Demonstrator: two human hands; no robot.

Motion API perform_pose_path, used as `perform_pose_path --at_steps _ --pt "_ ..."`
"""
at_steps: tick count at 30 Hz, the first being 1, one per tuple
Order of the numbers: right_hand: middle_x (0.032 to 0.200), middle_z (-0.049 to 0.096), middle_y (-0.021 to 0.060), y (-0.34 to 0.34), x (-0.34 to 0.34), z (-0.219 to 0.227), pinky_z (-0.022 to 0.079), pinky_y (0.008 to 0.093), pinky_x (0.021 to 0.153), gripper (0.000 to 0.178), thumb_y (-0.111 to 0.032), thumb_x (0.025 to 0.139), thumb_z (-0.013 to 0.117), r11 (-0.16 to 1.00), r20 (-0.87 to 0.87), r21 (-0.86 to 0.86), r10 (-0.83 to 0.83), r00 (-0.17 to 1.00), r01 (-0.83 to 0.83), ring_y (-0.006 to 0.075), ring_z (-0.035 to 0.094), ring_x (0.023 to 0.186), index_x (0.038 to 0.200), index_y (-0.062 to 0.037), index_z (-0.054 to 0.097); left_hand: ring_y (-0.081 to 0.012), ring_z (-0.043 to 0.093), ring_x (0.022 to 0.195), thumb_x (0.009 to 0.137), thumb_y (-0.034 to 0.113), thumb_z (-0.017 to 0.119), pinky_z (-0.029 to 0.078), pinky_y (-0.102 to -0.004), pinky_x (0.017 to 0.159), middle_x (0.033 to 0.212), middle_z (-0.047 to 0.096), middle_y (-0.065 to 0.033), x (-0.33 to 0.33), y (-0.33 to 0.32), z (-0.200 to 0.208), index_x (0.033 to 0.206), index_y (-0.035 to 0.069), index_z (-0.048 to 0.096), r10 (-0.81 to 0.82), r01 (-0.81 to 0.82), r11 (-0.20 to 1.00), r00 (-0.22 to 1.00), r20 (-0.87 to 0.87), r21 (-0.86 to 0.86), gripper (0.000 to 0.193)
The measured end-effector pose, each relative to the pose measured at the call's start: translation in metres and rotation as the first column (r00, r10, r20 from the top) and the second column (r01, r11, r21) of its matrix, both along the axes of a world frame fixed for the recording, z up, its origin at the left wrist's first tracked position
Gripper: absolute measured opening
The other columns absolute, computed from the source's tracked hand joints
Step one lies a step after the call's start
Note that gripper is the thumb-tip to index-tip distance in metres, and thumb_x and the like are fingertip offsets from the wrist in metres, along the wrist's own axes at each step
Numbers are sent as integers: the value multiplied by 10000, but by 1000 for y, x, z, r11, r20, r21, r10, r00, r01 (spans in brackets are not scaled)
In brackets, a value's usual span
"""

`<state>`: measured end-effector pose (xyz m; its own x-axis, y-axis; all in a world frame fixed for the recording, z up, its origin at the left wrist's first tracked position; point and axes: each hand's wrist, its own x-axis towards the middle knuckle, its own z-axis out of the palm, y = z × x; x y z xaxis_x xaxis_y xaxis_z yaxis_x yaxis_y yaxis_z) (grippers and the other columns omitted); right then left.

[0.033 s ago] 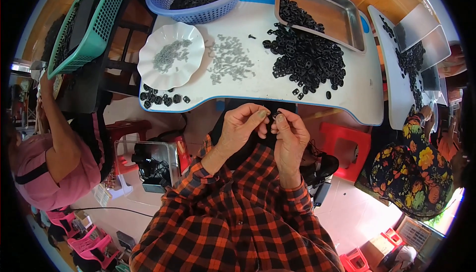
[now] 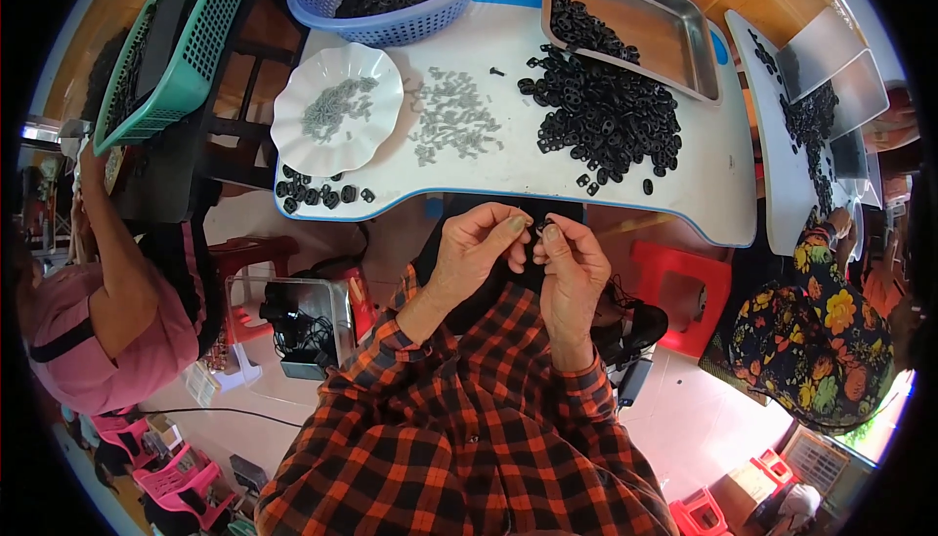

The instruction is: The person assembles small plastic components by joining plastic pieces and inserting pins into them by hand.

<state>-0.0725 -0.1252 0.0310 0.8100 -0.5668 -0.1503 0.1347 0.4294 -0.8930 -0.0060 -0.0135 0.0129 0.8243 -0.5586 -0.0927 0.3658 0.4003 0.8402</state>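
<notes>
In front of the table edge, above my lap, both hands meet fingertip to fingertip with a small gap. My left hand (image 2: 479, 251) is closed in a pinch; whatever it holds is too small to make out. My right hand (image 2: 571, 277) pinches a small black plastic piece (image 2: 542, 227), mostly hidden by the thumb and finger. On the white table beyond lie a big pile of black two-holed plastic pieces (image 2: 611, 121) at right and a scatter of small translucent grey parts (image 2: 454, 121) in the middle. More such parts lie in a white scalloped plate (image 2: 293, 140).
Several black pieces (image 2: 322, 194) sit by the near left table edge. Behind stand a blue-purple basket (image 2: 410, 23) and a metal tray (image 2: 703, 57) tilted over the pile. A green basket (image 2: 191, 67) is at left. Co-workers sit both sides; a red stool (image 2: 689, 282) stands at right.
</notes>
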Motion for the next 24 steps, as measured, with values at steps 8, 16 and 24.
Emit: perform_pose_path --at_steps 8,16,24 --pt "770 636 35 2 -1 0 436 190 596 169 -50 868 623 999 -45 -28 28 999 -30 73 552 649 1021 18 648 -79 563 600 945 143 535 502 -220 504 781 606 -50 0 1 -1 971 -45 603 -16 15 1000 997 -80 -21 202" --pt "779 642 42 2 -1 0 435 190 595 165 -36 863 623 998 -62 -43 36 997 -39 73 555 652 1015 23 652 -76 561 596 948 143 526 497 -213 497 779 605 -51 0 2 0 967 -48 600 -21 20 1000 997 -71 -13 206" --pt "777 640 43 2 0 0 434 187 592 161 -26 863 619 997 -73 -64 36 997 -40 71 551 647 1010 30 650 -73 557 597 948 144 527 493 -207 492 778 601 -46 1 3 1 960 -47 598 -22 23 1000 998 -58 16 204"
